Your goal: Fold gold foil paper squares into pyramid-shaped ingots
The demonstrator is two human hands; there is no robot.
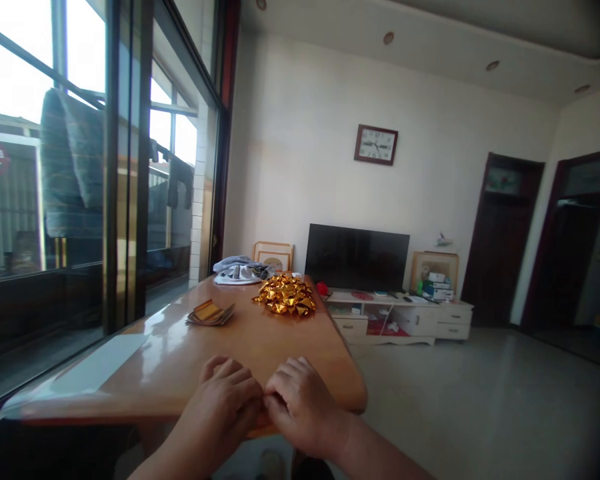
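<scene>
Paper (260,422), a small orange-gold piece, sits mostly hidden between my two hands at the near edge of the counter. From here it looks thin and light, likely to crease easily and slide on the glossy top, so I'd take it by its edges with the fingertips, though I can't see its shape.

The left hand (220,407) and right hand (300,413) are curled and almost touching, knuckles up, low over the counter edge. Neither is spread open. Both cover the paper, but I can't tell whether either is actually pinching it.

Farther up the counter (180,363), a small stack of gold foil squares (210,313) lies to the left. Just right of it is a loose heap of folded gold foil pieces (285,295), crinkly and probably very light. Beyond them, at the far end, lies a rumpled pile of cloth (240,272), with a red ball (322,288) just off the far corner.

Past the counter stand a dark TV (357,257) on a white cabinet (385,323) and framed pictures (273,257) against the wall. A wall clock (376,145) hangs above, and a large window (130,167) runs along the left.
</scene>
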